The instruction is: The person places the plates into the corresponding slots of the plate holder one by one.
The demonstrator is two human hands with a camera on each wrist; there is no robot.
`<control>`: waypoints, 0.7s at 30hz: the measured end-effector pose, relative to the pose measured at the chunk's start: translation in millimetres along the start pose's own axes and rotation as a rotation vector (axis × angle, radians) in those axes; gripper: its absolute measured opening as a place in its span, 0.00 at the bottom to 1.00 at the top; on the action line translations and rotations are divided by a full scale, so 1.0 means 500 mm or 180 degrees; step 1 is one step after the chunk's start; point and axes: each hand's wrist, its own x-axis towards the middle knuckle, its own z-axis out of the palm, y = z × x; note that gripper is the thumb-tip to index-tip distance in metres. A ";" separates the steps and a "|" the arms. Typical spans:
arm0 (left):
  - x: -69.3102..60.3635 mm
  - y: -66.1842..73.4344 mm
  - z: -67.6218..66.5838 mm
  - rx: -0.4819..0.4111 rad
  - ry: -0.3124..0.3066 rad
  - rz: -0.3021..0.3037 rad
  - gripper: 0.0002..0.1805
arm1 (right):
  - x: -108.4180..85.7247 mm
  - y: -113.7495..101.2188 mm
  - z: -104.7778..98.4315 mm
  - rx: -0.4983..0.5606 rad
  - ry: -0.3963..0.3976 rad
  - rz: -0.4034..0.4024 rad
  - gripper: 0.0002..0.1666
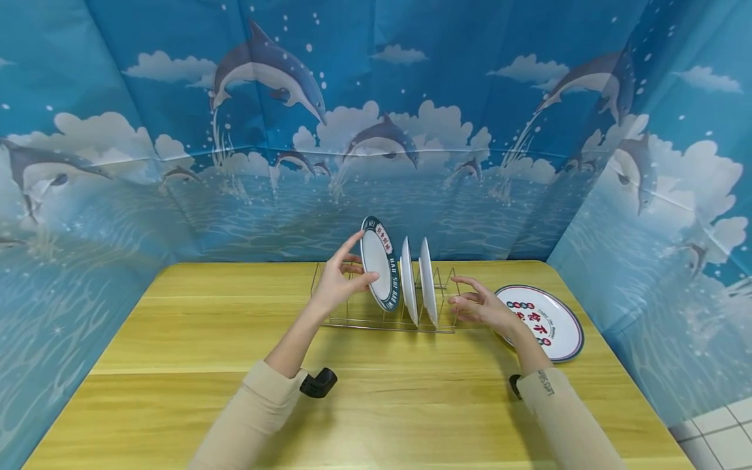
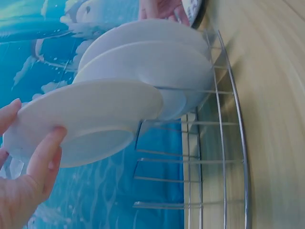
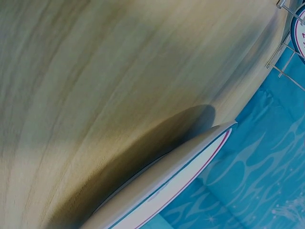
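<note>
Left of centre in the head view, the left hand (image 1: 333, 285) pinches a dark-rimmed plate (image 1: 376, 264) near its edge, tilted at the wire rack (image 2: 246, 181), mid-frame. It looks stiff, slick and chippable, probably fairly light; the rim seems the surest hold. Rightward stand two white plates (image 1: 428, 281), then the right hand (image 1: 480, 307), loosely curled, apparently holding nothing, beside a printed plate (image 1: 561, 316).

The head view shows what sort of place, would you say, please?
Probably a staged tabletop corner: a dolphin-print curtain hangs behind and beside a table bearing a wire rack with plates.
</note>
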 end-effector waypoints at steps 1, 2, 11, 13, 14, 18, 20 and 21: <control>0.001 0.000 0.006 0.0046 -0.0006 -0.0015 0.42 | 0.000 0.000 0.000 -0.0003 0.0006 0.0002 0.38; 0.003 -0.001 0.011 0.0084 -0.0019 -0.0023 0.42 | 0.000 0.000 0.000 -0.0012 0.0012 0.0001 0.38; 0.016 -0.045 0.049 0.0629 -0.0078 -0.0007 0.40 | 0.001 0.002 -0.001 -0.0010 -0.0029 -0.0031 0.38; 0.016 -0.057 0.055 0.0670 -0.0101 0.0015 0.40 | 0.001 0.002 -0.001 -0.0003 -0.0040 -0.0032 0.38; 0.017 -0.063 0.057 0.0684 -0.0106 0.0026 0.40 | 0.001 0.002 -0.001 0.0001 -0.0037 -0.0029 0.38; 0.018 -0.081 0.068 0.0776 -0.0057 0.0073 0.40 | 0.000 0.002 -0.002 -0.0003 -0.0023 -0.0017 0.38; 0.018 -0.086 0.074 0.0833 0.0005 0.0103 0.40 | 0.000 0.002 -0.002 -0.0009 -0.0012 -0.0011 0.37; 0.018 -0.088 0.078 0.0858 0.0029 0.0106 0.41 | 0.000 0.003 -0.003 -0.0009 -0.0009 -0.0010 0.37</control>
